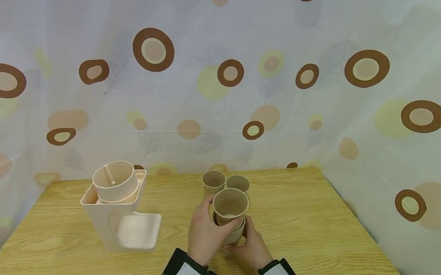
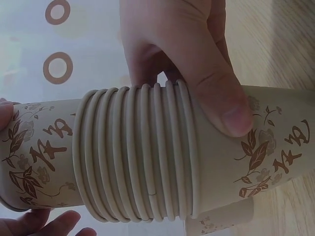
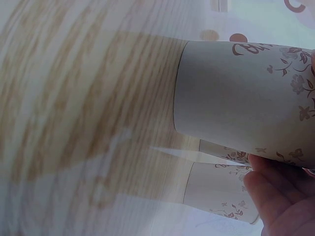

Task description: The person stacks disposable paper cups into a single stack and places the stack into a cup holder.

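Note:
A stack of nested paper cups, beige with brown floral print and lettering, stands upright in front of me. The left hand grips the top cup near its rim, thumb at the front. This top cup sits raised above the close-set rims of the others. Lower down, the right hand holds the stack, its thumb lying across the lowest cup in the left wrist view. Behind the stack stand two more paper cups, the left one and the right one.
On the left of the wooden table is a pale plastic holder with a round open cylinder in its top and a flat tray at its front. A patterned curtain hangs behind the table.

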A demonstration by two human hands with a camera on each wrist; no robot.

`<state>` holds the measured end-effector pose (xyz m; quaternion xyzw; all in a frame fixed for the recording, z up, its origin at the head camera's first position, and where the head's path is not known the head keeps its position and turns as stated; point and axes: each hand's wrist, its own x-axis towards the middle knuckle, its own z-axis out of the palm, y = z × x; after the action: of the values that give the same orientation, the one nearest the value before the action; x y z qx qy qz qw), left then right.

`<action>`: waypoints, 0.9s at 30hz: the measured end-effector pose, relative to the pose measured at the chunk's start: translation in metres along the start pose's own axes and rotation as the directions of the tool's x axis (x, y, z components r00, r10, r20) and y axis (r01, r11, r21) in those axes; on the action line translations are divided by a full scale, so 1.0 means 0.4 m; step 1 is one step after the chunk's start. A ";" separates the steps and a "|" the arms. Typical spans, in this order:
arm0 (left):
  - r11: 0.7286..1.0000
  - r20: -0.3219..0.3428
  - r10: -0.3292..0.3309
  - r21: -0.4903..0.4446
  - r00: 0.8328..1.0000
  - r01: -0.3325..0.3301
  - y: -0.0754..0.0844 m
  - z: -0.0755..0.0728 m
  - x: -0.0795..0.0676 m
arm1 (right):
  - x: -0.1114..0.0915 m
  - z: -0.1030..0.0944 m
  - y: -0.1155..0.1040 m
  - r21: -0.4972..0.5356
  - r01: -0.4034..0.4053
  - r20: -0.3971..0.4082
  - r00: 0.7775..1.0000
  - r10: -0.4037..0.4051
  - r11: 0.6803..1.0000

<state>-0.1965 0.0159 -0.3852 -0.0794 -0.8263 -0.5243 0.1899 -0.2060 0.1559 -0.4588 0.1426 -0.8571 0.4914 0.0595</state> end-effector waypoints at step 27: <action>0.996 -0.009 -0.015 0.091 1.000 0.015 -0.018 0.006 -0.006 | 0.001 0.004 -0.001 0.001 -0.024 -0.018 1.000 0.024 1.000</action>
<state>-0.1974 0.0151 -0.3933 -0.0624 -0.8491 -0.4879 0.1928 -0.2059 0.1542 -0.4591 0.1279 -0.8582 0.4935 0.0610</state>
